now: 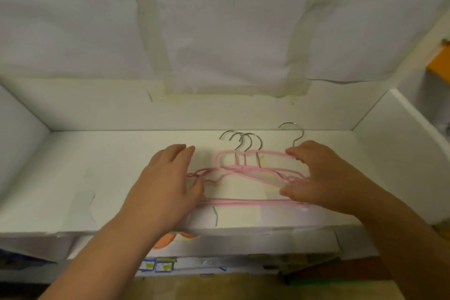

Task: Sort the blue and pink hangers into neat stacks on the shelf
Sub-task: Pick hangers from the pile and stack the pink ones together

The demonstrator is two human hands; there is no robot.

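Several pink hangers [246, 170] with silver hooks lie in an overlapping pile on the white shelf [97, 178], hooks toward the back wall. My left hand [168, 185] rests on the pile's left ends, fingers spread, thumb against the wires. My right hand [321, 175] grips the right ends, with fingertips on the top wire and thumb under the shoulder of the pile. One hook [293, 133] stands apart to the right of the other three [241, 140]. No blue hanger is in view.
The shelf is a white box-like bay with side walls [389, 141] and a taped paper back [219, 31]. Below its front edge are printed cardboard [160, 265] and a wooden floor. An orange object [440, 61] sits at the far right.
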